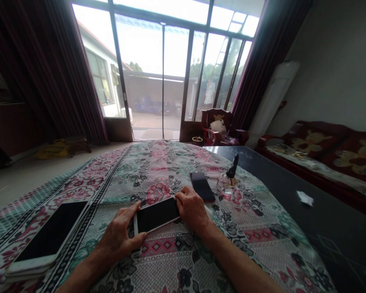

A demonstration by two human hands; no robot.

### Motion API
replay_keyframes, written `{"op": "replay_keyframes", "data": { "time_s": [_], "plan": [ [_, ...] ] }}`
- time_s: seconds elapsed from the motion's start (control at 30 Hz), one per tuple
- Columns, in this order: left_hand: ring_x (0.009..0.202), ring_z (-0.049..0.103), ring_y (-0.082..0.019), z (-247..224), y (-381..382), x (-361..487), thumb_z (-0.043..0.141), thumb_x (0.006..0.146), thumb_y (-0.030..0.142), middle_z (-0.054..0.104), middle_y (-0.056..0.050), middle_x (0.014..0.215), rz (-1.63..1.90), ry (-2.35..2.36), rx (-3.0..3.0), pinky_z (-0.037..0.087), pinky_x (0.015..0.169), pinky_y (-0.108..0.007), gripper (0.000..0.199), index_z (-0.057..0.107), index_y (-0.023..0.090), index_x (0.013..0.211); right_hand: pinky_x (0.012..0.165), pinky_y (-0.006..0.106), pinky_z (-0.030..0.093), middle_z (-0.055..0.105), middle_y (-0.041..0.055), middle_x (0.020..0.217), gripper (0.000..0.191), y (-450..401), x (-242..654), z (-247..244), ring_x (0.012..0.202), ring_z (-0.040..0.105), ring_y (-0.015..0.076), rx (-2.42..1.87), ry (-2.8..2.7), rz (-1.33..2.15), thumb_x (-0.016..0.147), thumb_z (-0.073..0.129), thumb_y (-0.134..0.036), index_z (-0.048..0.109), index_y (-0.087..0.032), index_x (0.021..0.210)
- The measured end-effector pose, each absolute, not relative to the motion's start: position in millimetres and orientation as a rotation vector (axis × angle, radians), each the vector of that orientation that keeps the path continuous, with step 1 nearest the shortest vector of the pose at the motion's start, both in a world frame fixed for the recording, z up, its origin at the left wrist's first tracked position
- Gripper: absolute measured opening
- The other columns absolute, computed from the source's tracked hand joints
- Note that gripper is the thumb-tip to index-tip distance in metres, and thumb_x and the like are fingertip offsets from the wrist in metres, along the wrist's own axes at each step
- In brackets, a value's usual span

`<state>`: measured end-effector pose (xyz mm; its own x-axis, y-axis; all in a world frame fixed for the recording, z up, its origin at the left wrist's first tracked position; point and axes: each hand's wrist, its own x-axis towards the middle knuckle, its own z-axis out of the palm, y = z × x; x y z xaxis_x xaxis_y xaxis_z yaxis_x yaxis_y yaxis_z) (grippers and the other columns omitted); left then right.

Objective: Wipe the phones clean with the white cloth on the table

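Note:
A white-edged smartphone (pixel 158 215) with a dark screen lies face up between my hands, tilted slightly on the patterned tablecloth. My left hand (pixel 118 230) grips its left end, thumb along the near edge and fingers at the far edge. Curled fingers of my right hand (pixel 192 207) close on the phone's right end; their tips are partly hidden. A small whitish patch shows beside the right wrist, too unclear to name. Just beyond that hand lies a second dark phone (pixel 202 187). A clear glass bottle with a black top (pixel 228 182) stands to its right.
White-framed tablets (pixel 51 234) lie stacked at the left. The floral tablecloth (pixel 125 268) covers a round-edged table. On the right, a dark glossy table (pixel 280 195) holds a crumpled white tissue (pixel 305 198). Beyond are a wooden sofa (pixel 320 148), a chair (pixel 215 122) and glass doors (pixel 152 81).

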<state>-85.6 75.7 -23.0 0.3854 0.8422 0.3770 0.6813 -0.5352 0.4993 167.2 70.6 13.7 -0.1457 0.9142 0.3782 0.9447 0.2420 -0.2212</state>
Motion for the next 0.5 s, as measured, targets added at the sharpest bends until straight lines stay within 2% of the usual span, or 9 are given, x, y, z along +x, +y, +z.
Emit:
{"op": "replay_keyframes", "data": {
  "time_s": [0.17, 0.5],
  "plan": [
    [0.110, 0.054, -0.029, -23, 75, -85, 0.065, 0.070, 0.032, 0.059, -0.012, 0.116, 0.888, 1.349, 2.387, 0.046, 0.095, -0.044, 0.073, 0.040, 0.014, 0.136, 0.083, 0.025, 0.039, 0.056, 0.0041, 0.094, 0.018, 68, 166, 14, 0.088, 0.052, 0.0153, -1.552, -2.180, -0.010, 0.092, 0.048, -0.024, 0.065, -0.022, 0.099],
    [0.111, 0.055, -0.029, -19, 74, -83, 0.066, 0.069, 0.031, 0.061, -0.011, 0.118, 0.890, 1.353, 2.420, 0.046, 0.096, -0.042, 0.070, 0.045, 0.015, 0.134, 0.074, 0.022, 0.038, 0.055, 0.0034, 0.093, 0.022, 78, 178, 23, 0.083, 0.053, 0.0122, -1.554, -2.302, 0.112, 0.093, 0.047, -0.023, 0.067, -0.019, 0.085]
  ]
}}
